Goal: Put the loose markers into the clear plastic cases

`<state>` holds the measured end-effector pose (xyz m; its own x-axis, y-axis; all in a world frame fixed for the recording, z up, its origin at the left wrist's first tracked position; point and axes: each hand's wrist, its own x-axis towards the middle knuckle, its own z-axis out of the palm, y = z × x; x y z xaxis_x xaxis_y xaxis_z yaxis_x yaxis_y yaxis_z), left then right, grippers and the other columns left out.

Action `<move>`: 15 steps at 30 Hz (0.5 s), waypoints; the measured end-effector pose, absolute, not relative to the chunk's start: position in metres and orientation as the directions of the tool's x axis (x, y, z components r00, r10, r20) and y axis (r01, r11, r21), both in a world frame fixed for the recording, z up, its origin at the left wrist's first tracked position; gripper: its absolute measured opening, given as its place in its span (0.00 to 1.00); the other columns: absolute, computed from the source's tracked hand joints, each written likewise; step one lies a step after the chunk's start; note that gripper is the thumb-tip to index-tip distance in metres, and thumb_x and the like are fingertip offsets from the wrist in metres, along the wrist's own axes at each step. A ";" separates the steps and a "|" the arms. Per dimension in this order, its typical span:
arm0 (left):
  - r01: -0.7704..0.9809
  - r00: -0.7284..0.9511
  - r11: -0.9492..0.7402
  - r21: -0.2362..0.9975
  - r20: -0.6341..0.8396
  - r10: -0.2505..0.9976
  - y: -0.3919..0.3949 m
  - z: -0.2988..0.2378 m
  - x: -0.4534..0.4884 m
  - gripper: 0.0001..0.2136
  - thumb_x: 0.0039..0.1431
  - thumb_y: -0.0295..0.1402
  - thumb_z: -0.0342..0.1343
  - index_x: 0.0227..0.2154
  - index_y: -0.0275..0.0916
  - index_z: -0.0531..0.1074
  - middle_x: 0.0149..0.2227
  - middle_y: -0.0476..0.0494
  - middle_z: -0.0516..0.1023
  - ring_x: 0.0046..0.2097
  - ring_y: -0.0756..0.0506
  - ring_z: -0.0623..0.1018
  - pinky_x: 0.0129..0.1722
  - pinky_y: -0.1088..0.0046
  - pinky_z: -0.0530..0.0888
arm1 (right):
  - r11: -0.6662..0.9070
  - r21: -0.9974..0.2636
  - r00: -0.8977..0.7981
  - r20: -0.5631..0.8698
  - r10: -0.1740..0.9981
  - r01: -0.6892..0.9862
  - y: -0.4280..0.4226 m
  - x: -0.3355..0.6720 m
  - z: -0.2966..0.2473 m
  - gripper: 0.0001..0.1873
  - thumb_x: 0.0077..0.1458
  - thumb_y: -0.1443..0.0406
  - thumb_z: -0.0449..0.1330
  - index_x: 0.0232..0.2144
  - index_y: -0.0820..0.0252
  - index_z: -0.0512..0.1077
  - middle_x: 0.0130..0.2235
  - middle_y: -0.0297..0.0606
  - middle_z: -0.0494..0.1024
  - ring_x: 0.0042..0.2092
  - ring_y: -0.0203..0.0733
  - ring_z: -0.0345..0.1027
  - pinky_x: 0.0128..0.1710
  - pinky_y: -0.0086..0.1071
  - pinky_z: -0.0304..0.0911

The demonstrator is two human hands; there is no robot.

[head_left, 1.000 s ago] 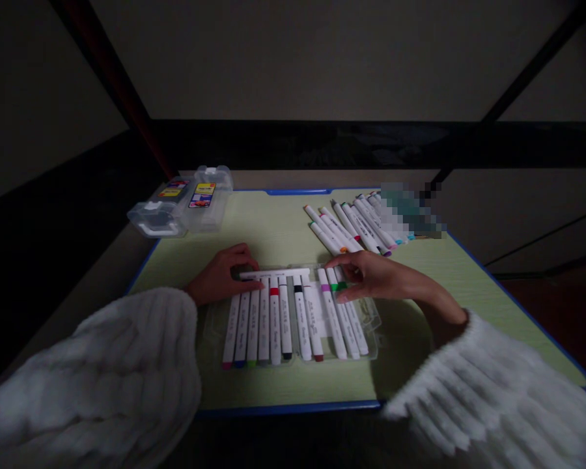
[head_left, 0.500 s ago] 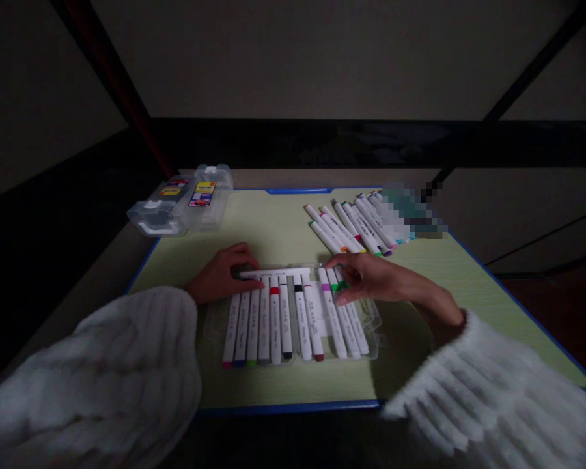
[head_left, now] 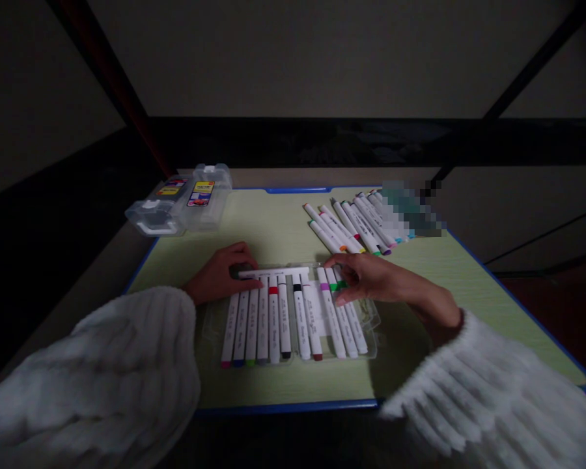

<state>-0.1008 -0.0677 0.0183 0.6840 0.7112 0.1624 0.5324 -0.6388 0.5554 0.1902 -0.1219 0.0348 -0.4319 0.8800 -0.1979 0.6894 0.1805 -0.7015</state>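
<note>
In front of me a clear plastic case (head_left: pixel 377 332) holds several white markers (head_left: pixel 274 322) side by side, with coloured ends or bands. One white marker (head_left: pixel 286 271) lies crosswise along the far side of the row. My left hand (head_left: pixel 222 272) is curled around this marker's left end, thumb in front and fingers behind; the exact contact is partly hidden. At the row's right end, my right hand (head_left: pixel 371 279) has its thumb and fingers closed around the upper part of the green-banded markers (head_left: pixel 339 303), next to a purple-banded one (head_left: pixel 331 312).
Two clear cases (head_left: pixel 202 202) with yellow labels stand at the table's far left corner. More markers (head_left: pixel 354 225) lie loosely at the far right, beside a blurred-out patch (head_left: pixel 410 208). A blue edge (head_left: pixel 297 407) borders the pale green table (head_left: pixel 268 221).
Both hands keep the same place on the markers. The whole view has shifted very slightly; nothing has visibly been picked up or let go.
</note>
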 end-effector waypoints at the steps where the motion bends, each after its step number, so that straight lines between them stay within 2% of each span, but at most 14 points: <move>1: 0.532 0.685 -0.642 0.553 0.165 0.710 -0.068 0.018 -0.101 0.12 0.47 0.41 0.58 0.27 0.37 0.71 0.30 0.50 0.64 0.32 0.50 0.68 0.32 0.74 0.66 | 0.179 -0.700 -0.429 -0.198 0.881 0.692 -0.122 0.190 0.035 0.26 0.34 0.61 0.69 0.38 0.62 0.70 0.20 0.27 0.64 0.22 0.32 0.54 0.20 0.29 0.47; 12: 0.533 0.685 -0.649 0.542 0.173 0.708 -0.068 0.018 -0.101 0.12 0.48 0.42 0.58 0.27 0.36 0.71 0.29 0.50 0.64 0.32 0.50 0.68 0.32 0.75 0.66 | 0.251 -0.646 -0.480 -0.205 0.853 0.721 -0.124 0.184 0.039 0.25 0.37 0.59 0.68 0.39 0.63 0.70 0.21 0.27 0.63 0.22 0.32 0.55 0.21 0.28 0.48; 15: 0.524 0.689 -0.662 0.536 0.189 0.699 -0.067 0.018 -0.101 0.11 0.49 0.40 0.57 0.26 0.35 0.71 0.29 0.50 0.64 0.31 0.50 0.67 0.32 0.75 0.65 | 0.273 -0.623 -0.475 -0.181 0.861 0.733 -0.123 0.182 0.039 0.21 0.42 0.57 0.65 0.37 0.64 0.70 0.20 0.27 0.62 0.22 0.31 0.53 0.20 0.28 0.46</move>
